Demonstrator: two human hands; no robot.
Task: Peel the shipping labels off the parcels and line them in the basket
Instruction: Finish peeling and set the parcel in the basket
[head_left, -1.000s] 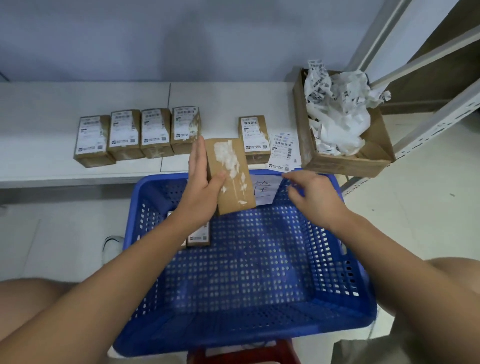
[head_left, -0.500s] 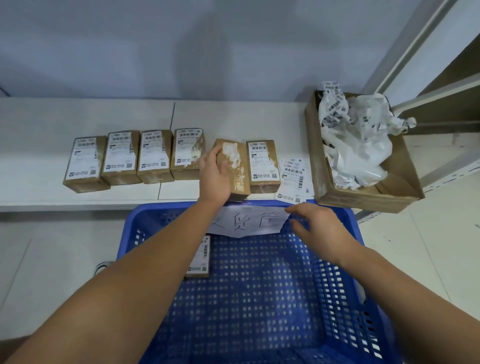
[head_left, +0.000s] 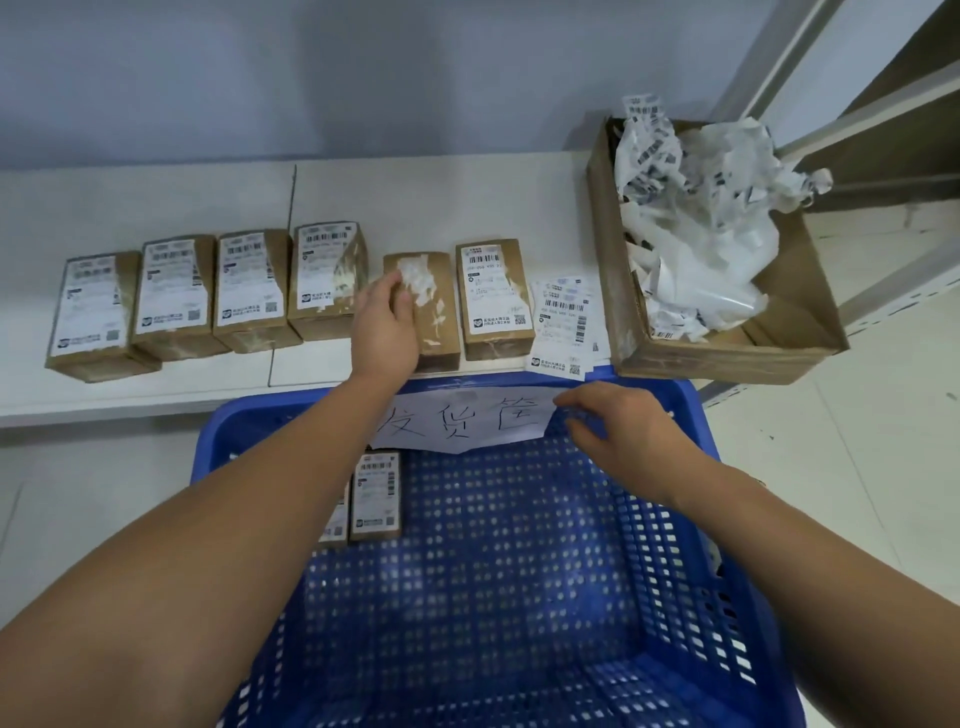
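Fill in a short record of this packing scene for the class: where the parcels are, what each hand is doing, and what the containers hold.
shelf parcels: six in a row
peeled parcel: fifth from left, label scraps only
left hand: resting on peeled parcel
right hand: empty, at the basket's far rim
basket: blue, two labelled parcels inside
carton: holds crumpled labels
loose labels: on shelf beside carton

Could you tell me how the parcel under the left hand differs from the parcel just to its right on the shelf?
The parcel under the left hand shows bare cardboard with torn white scraps; its right neighbour carries a whole printed label. The left hand rests on the first; nothing touches the neighbour. The neighbour reaches slightly farther back. Both are brown boxes lying flat, side by side.
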